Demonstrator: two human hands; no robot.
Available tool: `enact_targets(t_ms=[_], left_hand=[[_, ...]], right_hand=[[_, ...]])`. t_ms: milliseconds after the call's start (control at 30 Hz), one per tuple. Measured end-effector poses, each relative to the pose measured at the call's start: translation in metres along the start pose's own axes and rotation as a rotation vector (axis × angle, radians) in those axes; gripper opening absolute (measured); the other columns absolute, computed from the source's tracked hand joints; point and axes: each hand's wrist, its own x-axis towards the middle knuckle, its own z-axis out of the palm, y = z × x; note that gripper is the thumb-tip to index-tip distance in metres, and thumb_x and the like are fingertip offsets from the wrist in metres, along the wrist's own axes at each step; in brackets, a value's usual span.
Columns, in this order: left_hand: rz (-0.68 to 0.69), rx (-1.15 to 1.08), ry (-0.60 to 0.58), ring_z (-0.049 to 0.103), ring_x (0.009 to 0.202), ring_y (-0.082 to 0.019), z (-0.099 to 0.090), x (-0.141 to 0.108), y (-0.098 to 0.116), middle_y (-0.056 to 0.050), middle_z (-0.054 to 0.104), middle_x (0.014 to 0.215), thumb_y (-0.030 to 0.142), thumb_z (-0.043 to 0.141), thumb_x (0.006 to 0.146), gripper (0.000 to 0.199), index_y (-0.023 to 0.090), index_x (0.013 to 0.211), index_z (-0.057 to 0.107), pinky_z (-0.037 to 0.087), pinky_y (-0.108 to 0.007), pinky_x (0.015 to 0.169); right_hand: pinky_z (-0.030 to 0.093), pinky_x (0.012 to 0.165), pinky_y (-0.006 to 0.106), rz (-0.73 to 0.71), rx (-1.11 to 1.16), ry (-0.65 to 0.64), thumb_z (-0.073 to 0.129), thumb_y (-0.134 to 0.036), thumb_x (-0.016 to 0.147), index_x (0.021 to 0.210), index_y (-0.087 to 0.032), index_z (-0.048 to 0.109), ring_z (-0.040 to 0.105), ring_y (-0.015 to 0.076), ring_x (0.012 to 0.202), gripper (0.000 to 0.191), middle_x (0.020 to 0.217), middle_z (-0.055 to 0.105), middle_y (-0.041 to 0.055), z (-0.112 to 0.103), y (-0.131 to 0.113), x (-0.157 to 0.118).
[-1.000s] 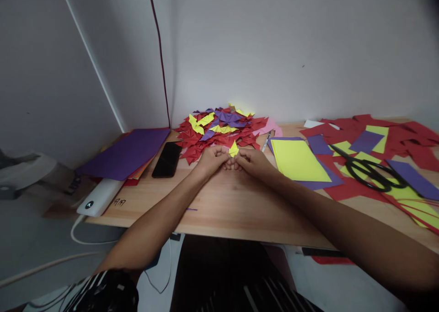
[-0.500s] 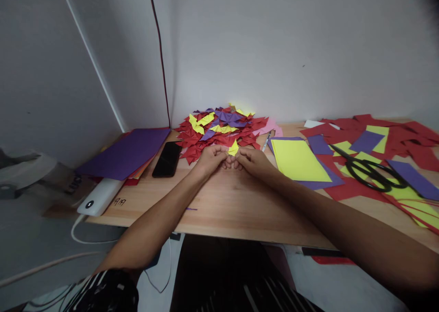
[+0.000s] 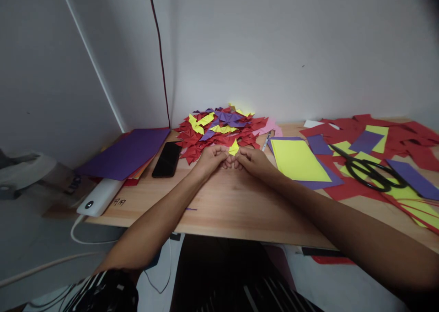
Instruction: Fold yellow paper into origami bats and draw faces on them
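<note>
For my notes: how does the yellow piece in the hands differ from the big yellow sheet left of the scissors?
The yellow piece is small and pointed; the yellow sheet is larger and rectangular. Left hand and right hand hold the yellow piece; the yellow sheet lies on purple paper. Both are yellow paper.

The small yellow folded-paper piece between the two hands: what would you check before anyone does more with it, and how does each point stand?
1. Left hand holding the small yellow folded-paper piece: ok, fingers at its left side.
2. Right hand holding it too: ok, fingers at its right side.
3. Creases sharp and even: cannot tell, too small in view.
4. Piece apart from the heap of red, purple and yellow folded paper: cannot tell, the heap lies right behind it.
5. Large black scissors away from both hands: ok, far right among paper pieces.
</note>
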Motion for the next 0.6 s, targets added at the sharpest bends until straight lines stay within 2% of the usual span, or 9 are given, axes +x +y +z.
enact_targets(t_ms=[433,600], left_hand=[[0.017,-0.003,-0.010,0.058,0.051,-0.009,-0.0012,0.0006,-0.0006,-0.002,0.063,0.061,0.016,0.060,0.073,0.006,0.011,0.071,0.057,0.043,-0.020,0.052],[0.013,0.003,-0.002,0.058,0.050,-0.008,0.0000,0.0006,-0.0007,-0.002,0.063,0.060,0.020,0.064,0.073,0.011,0.011,0.070,0.058,0.044,-0.020,0.051]], right_hand=[[0.047,0.058,0.024,-0.011,0.004,-0.008,0.047,-0.021,0.083,0.065,-0.019,0.055,0.059,0.0111,0.057,0.020,0.065,0.066,0.0010,-0.0003,-0.0002,-0.0004],[0.048,0.057,0.024,-0.005,0.007,-0.002,0.047,-0.024,0.084,0.065,-0.019,0.055,0.060,0.0116,0.056,0.021,0.064,0.066,0.0012,0.0001,-0.0005,0.0000]])
